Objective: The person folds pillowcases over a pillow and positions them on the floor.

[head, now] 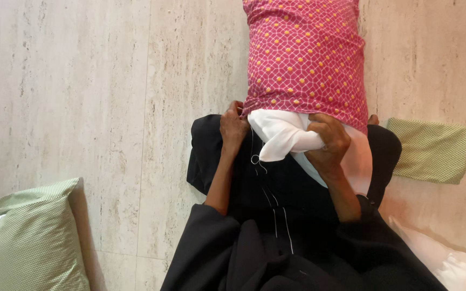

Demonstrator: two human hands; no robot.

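A pink cushion cover [306,54] with yellow dots and a white lattice pattern lies on my lap, stretching away over the floor. A white cushion insert [281,137] sticks out of its open near end. My left hand [233,129] grips the left edge of the cover's opening. My right hand [327,141] is closed on the white insert just below the cover's edge. Loose white threads [268,188] hang down across my black clothing.
A green checked cushion [25,237] lies at the lower left on the beige stone floor [82,97]. A flat green checked cover [432,150] lies to the right. Part of a white insert [454,264] shows at the lower right.
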